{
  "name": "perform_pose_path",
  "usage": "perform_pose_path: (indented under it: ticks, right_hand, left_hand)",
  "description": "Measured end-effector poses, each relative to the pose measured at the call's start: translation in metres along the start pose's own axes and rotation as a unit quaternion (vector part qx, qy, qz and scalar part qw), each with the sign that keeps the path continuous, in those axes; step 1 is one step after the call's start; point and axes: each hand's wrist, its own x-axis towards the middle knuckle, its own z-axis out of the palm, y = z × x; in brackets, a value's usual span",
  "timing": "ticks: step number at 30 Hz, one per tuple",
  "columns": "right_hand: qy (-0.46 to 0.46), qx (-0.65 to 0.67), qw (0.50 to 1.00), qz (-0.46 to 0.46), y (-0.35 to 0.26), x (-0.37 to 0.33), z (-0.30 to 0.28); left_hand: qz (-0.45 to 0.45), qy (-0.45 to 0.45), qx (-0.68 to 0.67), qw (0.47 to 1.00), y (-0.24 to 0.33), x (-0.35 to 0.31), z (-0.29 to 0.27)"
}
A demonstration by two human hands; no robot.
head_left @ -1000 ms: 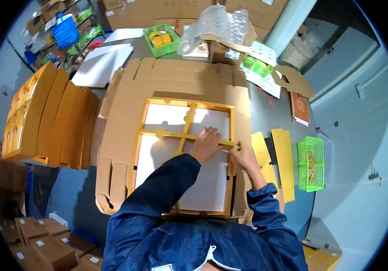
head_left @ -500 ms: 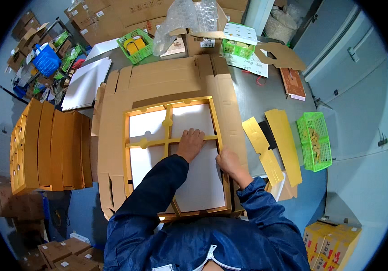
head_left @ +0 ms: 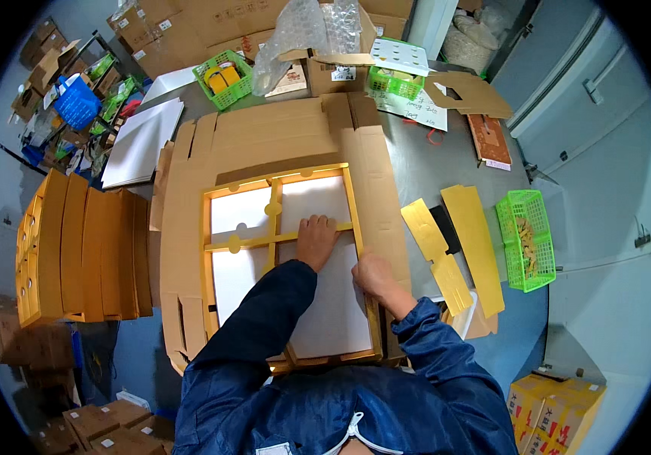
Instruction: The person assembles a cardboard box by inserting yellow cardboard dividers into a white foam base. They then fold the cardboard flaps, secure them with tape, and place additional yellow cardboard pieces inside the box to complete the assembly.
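Note:
A shallow gold tray [head_left: 350,197] with white floor panels and crossing dividers lies in front of me. My left hand [head_left: 316,241] rests across the cross divider [head_left: 287,236] inside it, its fingers pointing away from me and slightly apart. At the tray's right wall, my right hand [head_left: 377,277] is closed with fingers curled over the edge; its fingertips are hidden. Half-round gold tabs [head_left: 272,207] show where dividers join. Beneath the tray is a flattened brown cardboard sheet [head_left: 265,129].
Gold card strips [head_left: 471,243] lie to the right, near a green basket [head_left: 526,235] of small tan pieces. Stacked gold trays [head_left: 87,250] stand on the left. White sheets [head_left: 140,144], another green basket [head_left: 223,80] and bubble wrap [head_left: 299,42] sit toward the back.
The tray, both hands and the surroundings appear slightly farther left in view. My right hand stays at the right wall, and my left hand remains on the divider.

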Motion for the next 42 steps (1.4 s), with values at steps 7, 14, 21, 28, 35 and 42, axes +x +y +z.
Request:
perform_pose_path:
  ticks: [7,14,21,28,35,42]
  right_hand:
    - [-0.009,0.014,1.000,-0.007,0.020,0.053,-0.024]
    - [0.134,-0.109,0.985,0.005,0.077,0.130,-0.057]
    - [0.190,0.004,0.953,-0.237,-0.050,0.127,-0.043]
    - [0.204,-0.132,0.899,-0.366,-0.120,0.101,0.029]
    - [0.159,-0.101,0.893,-0.408,-0.132,0.086,0.040]
    - [0.109,-0.087,0.904,-0.405,-0.137,0.070,0.041]
  left_hand:
    - [-0.034,0.029,-0.024,0.999,-0.005,0.027,0.005]
    - [-0.126,0.144,0.077,0.979,-0.116,-0.007,-0.065]
    - [-0.271,-0.088,-0.004,0.959,-0.185,-0.058,-0.051]
    - [-0.233,-0.056,-0.055,0.969,-0.106,-0.136,-0.074]
    - [-0.224,-0.099,-0.103,0.964,-0.111,-0.146,-0.070]
    - [-0.207,-0.071,-0.098,0.971,-0.098,-0.165,-0.071]
